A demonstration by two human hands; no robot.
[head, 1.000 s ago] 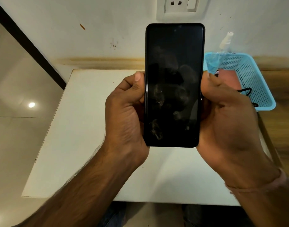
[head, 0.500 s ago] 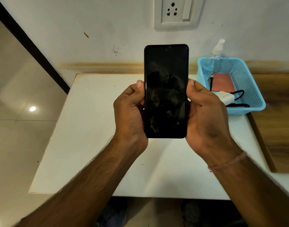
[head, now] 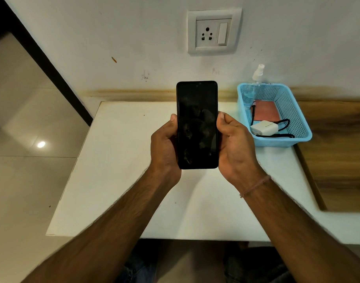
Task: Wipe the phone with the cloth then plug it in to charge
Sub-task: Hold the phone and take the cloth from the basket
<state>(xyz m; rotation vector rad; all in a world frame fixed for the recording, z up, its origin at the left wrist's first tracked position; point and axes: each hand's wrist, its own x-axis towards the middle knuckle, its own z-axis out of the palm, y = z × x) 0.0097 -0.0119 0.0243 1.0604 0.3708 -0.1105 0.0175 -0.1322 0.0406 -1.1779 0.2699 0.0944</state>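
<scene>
A black phone (head: 197, 111) with a dark, smudged screen stands upright above the white table (head: 117, 180). My left hand (head: 164, 148) grips its left edge and my right hand (head: 234, 148) grips its right edge, thumbs at the sides. A folded pink cloth (head: 265, 111) lies in the blue basket (head: 297, 111) at the right. On the cloth's near end sits a white charger (head: 263, 127) with a black cable (head: 283, 123). A wall socket (head: 213, 31) with a switch is on the wall above.
A clear spray bottle (head: 254, 82) stands in the basket's far left corner. A wooden surface (head: 338, 156) adjoins the table on the right. Shiny floor tiles (head: 22, 139) lie to the left. The wall runs along the table's far edge.
Both hands have carried the phone away from my face and lower, so it looks smaller. The socket and the basket's contents have come into full view.
</scene>
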